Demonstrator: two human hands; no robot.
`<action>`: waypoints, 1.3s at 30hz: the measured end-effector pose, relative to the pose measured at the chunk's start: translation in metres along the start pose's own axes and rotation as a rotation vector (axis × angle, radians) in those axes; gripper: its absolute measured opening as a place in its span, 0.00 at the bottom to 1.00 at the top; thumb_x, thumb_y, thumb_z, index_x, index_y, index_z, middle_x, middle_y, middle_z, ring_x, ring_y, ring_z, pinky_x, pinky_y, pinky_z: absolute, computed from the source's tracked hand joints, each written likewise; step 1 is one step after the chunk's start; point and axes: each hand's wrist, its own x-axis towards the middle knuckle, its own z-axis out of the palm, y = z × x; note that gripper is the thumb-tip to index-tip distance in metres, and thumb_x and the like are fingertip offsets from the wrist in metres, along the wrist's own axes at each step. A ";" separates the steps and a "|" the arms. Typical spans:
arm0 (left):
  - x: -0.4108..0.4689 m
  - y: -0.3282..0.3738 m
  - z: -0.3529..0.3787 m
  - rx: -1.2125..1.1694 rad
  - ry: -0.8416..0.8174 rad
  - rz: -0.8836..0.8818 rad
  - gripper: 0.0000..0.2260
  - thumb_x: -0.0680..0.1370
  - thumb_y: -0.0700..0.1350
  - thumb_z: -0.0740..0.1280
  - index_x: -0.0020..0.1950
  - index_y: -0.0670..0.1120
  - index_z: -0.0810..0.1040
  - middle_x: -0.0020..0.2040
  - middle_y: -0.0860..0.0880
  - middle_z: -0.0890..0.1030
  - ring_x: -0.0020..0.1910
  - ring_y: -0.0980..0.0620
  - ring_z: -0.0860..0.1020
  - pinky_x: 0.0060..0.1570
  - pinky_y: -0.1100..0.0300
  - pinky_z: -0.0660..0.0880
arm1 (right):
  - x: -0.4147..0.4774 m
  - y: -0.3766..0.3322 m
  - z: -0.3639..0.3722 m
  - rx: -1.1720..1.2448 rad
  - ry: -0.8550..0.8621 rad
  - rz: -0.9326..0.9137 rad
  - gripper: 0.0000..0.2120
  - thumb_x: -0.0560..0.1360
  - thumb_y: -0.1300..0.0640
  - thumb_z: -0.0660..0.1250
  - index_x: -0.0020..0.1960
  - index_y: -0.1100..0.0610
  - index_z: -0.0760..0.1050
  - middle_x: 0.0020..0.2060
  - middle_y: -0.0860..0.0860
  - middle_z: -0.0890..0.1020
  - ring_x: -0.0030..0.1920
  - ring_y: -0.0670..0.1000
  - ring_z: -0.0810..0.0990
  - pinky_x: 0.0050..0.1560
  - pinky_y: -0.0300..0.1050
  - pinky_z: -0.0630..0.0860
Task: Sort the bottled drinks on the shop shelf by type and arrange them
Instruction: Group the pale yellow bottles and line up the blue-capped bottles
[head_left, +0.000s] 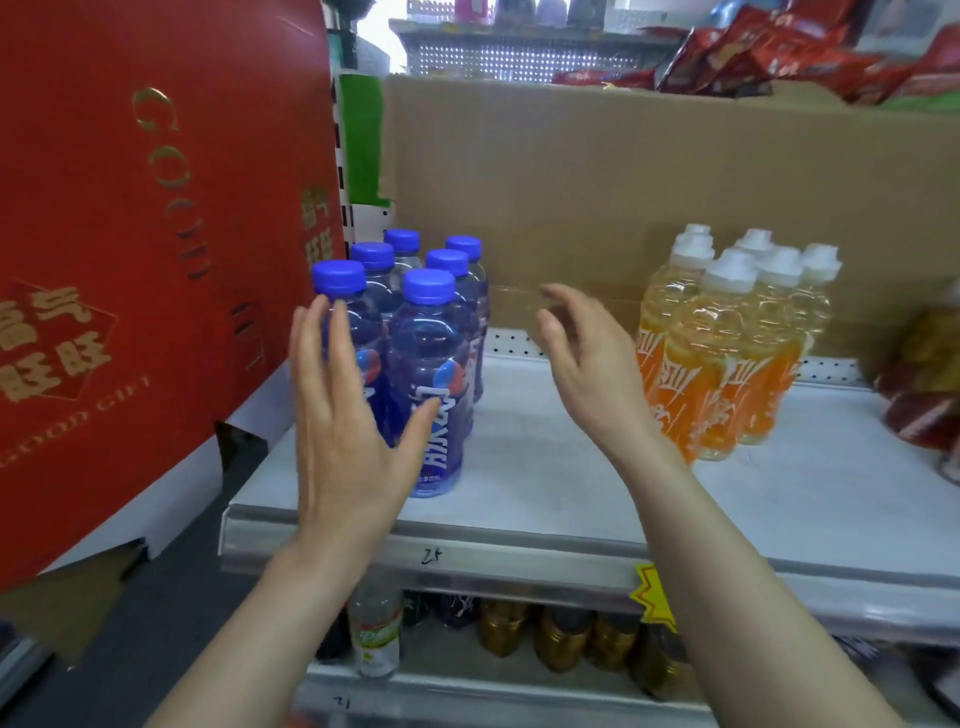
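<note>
On the white shelf (545, 467) six blue bottles (428, 364) with blue caps stand grouped at the left, two across and three deep, close beside a red gift box (130, 260) leaning at the shelf's left end; well apart to the right stands a cluster of orange bottles (727, 353) with white caps (the count is hard to tell). The left hand (348, 421) is spread flat and open, fingers upright against the near-left blue bottle, thumb lying across the near-right one — not closed round either; the right hand (587, 364) hovers open and loosely curled in the gap between the two groups, holding nothing. A brown cardboard sheet (623, 182) backs the shelf; a lower shelf (519, 691) holds more bottles.
</note>
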 end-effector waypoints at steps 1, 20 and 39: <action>0.002 0.010 0.005 0.001 0.054 0.098 0.39 0.75 0.46 0.74 0.79 0.39 0.56 0.79 0.40 0.57 0.80 0.44 0.53 0.77 0.50 0.56 | 0.001 0.007 -0.018 -0.040 0.090 -0.043 0.16 0.83 0.55 0.61 0.68 0.58 0.75 0.57 0.53 0.81 0.56 0.50 0.80 0.57 0.43 0.74; 0.007 0.165 0.185 -0.479 -0.536 -0.326 0.27 0.76 0.52 0.73 0.72 0.51 0.68 0.61 0.54 0.79 0.61 0.52 0.78 0.60 0.55 0.76 | 0.025 0.140 -0.173 -0.293 -0.031 0.143 0.19 0.80 0.47 0.66 0.64 0.59 0.76 0.56 0.55 0.83 0.59 0.58 0.79 0.56 0.49 0.72; -0.001 0.167 0.147 -0.481 -0.536 -0.416 0.22 0.76 0.43 0.72 0.68 0.52 0.72 0.57 0.57 0.81 0.57 0.59 0.80 0.56 0.60 0.77 | -0.006 0.136 -0.193 0.188 -0.385 0.321 0.43 0.70 0.30 0.70 0.77 0.46 0.59 0.66 0.44 0.74 0.59 0.49 0.77 0.60 0.52 0.76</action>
